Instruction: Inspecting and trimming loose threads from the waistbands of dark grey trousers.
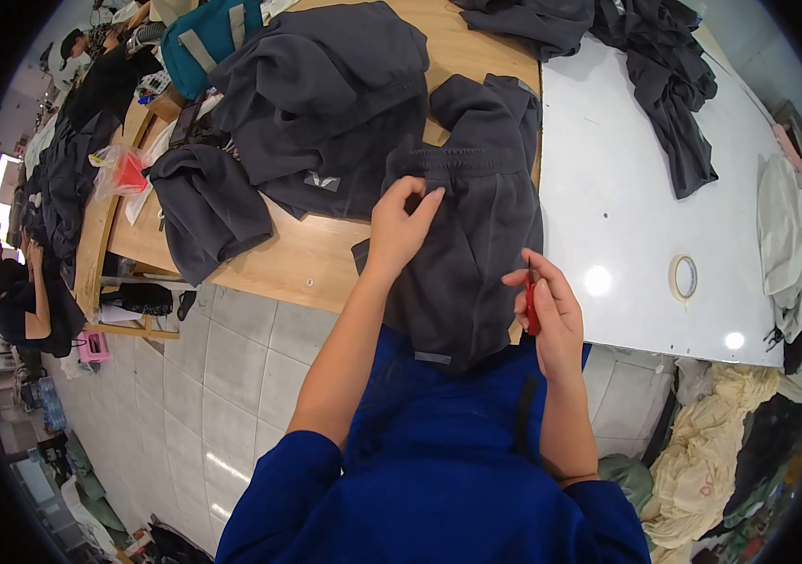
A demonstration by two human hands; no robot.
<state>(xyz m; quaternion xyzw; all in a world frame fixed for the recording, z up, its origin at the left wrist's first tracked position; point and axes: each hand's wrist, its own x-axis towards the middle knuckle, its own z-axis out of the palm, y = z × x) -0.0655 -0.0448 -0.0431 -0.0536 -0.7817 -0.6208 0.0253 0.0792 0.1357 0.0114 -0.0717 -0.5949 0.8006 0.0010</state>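
Dark grey pants (476,254) with a gathered elastic waistband lie in front of me, draped over the table's near edge towards my lap. At the waistband's left part, my left hand (403,230) has its fingers curled in a pinch on the cloth. Whether a thread is also between its fingertips is too small to tell. My right hand (559,320) is raised over the right side of the pants, apart from the waistband. Small red thread snips (534,305) are gripped in it, their dark tip pointing up and away from me.
More dark grey garments (326,85) are heaped on the wooden table (307,282); a teal bag (208,47) stands behind. On the white tabletop (636,254) at right lie a tape roll (683,278) and dark clothing (669,103). Cream cloth (702,451) is piled below. Other people work far left.
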